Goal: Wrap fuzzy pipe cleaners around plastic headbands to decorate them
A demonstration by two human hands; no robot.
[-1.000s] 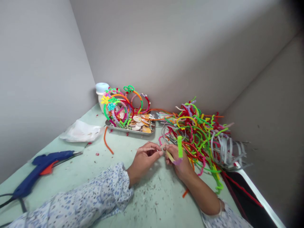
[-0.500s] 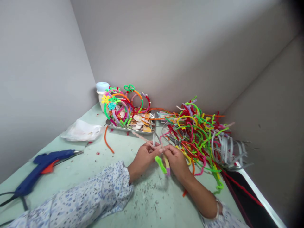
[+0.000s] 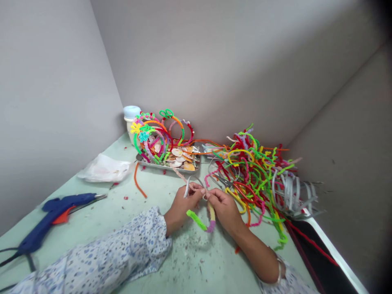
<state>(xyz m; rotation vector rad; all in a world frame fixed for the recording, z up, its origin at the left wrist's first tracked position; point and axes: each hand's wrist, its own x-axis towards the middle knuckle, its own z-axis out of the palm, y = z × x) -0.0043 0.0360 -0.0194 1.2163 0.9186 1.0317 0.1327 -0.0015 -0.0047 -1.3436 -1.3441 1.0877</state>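
Note:
A headband (image 3: pixel 211 226) sits between my hands, its near end wrapped in green, purple and pale yellow pipe cleaner and its bare grey part arching above my left fingers. My left hand (image 3: pixel 183 204) is closed in a pinch on a pale pink pipe cleaner (image 3: pixel 178 172), whose loose end sticks out toward the tray. With thumb and fingers together, my right hand (image 3: pixel 226 209) grips the headband just above the yellow section. My fingertips almost meet and partly hide where the pink strand crosses the band.
A metal tray (image 3: pixel 159 166) holds discs and decorated headbands (image 3: pixel 153 134). Right of it lies a heap of pipe cleaners (image 3: pixel 254 171) with scissors (image 3: pixel 226 182) and grey headbands (image 3: pixel 294 192). On the left are a blue glue gun (image 3: pixel 58 212), a plastic bag (image 3: pixel 105 168) and a lidded container (image 3: pixel 131 116).
The headband has turned in my hands: its green end has swung left, and its bare grey part now arches over my left fingers. Both hands stay in nearly the same place.

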